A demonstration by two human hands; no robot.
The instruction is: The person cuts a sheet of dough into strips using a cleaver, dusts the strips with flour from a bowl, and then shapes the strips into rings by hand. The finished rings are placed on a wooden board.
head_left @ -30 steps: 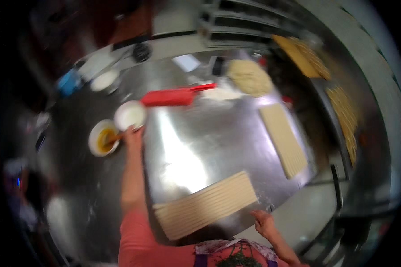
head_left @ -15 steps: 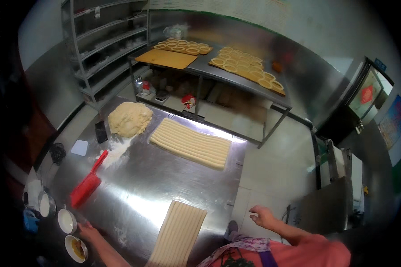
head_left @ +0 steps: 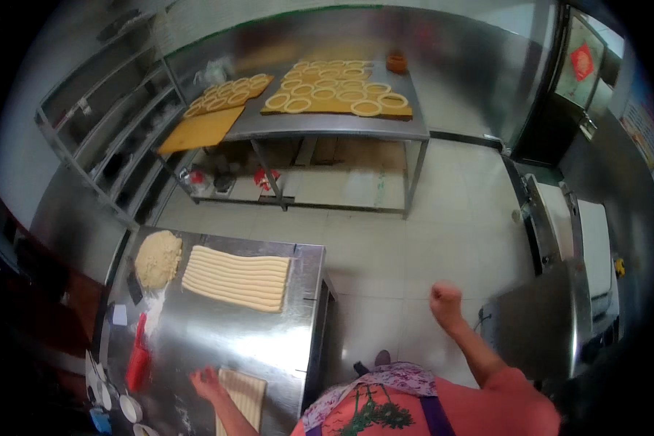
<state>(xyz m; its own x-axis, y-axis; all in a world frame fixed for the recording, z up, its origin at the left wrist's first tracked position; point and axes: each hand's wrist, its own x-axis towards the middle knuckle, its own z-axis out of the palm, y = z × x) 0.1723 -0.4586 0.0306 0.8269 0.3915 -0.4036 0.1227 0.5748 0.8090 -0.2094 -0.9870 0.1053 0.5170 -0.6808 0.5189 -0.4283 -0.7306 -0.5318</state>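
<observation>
Over the steel table (head_left: 196, 330), my left hand (head_left: 210, 384) is open, fingers apart and holding nothing that I can see. It is beside the near sheet of dough strips (head_left: 245, 400), whose lower end is cut off by the frame edge. Out over the floor, to the right of the table, my right hand (head_left: 445, 299) is curled into a fist with nothing visible in it. A second sheet of rolled dough strips (head_left: 236, 278) lies at the table's far end. Left of it rests a large lump of dough (head_left: 158, 259).
A red brush (head_left: 138, 363), a white card (head_left: 120, 315) and white bowls (head_left: 131, 408) line the table's left side. Farther back, a steel bench (head_left: 327, 127) carries boards of dough rings (head_left: 323, 93). A shelf rack (head_left: 109, 120) stands left, a steel unit (head_left: 534, 327) right.
My view has swung right. My left hand has moved from beside the bowls to the near dough strips. The fingers of my right hand have gone from spread to curled.
</observation>
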